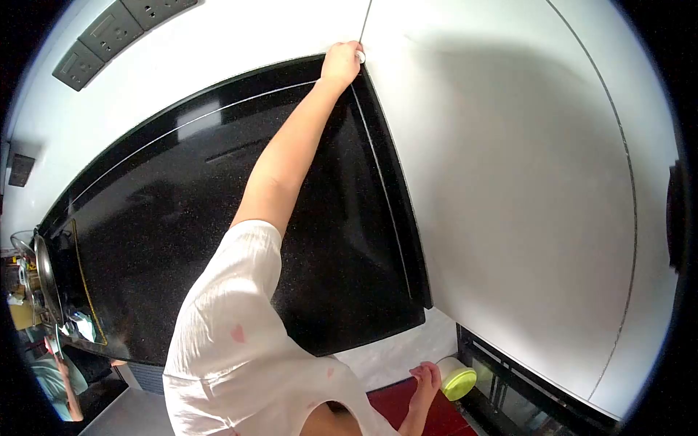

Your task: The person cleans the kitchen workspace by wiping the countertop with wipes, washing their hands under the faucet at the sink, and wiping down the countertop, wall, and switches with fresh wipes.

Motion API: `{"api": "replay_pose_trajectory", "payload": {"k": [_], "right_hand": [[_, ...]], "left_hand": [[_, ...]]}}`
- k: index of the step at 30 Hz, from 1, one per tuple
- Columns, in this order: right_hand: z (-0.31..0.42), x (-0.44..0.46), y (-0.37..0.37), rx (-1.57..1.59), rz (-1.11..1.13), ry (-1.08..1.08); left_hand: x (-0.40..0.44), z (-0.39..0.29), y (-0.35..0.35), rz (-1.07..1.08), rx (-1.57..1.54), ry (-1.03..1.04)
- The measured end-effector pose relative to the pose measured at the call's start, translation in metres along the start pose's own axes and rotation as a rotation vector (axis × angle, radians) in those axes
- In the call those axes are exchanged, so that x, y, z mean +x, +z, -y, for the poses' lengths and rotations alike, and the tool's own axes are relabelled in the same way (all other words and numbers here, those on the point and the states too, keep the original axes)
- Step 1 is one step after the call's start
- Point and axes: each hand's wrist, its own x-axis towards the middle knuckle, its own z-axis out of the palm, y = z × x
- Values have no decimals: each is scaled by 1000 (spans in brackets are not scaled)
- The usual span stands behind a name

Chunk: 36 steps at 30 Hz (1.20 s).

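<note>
One bare arm reaches across the black countertop to its far corner. There my left hand is closed around a small white item, only partly visible, where the counter meets the two white walls. Low in the view, my right hand has its fingers bent beside a container with a yellow-green lid. Whether that hand holds anything cannot be made out.
Dark wall sockets line the upper left. A metal pan sits at the counter's left end. Beyond it is another person's arm. A dark-framed rack stands at the lower right, along the white wall.
</note>
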Motion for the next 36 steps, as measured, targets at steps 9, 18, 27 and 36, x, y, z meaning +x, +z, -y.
{"api": "replay_pose_trajectory", "payload": {"k": [9, 18, 27, 36], "right_hand": [[-6, -8, 3, 2, 60, -4], [-10, -20, 8, 32, 116, -21], [-16, -46, -11, 155, 125, -82], [-41, -70, -19, 261, 53, -99]], "left_hand": [[-40, -23, -14, 80, -123, 216], [-136, -94, -26, 174, -299, 224], [-241, -185, -43, 347, -487, 346], [-311, -246, -53, 667, -589, 643]]}}
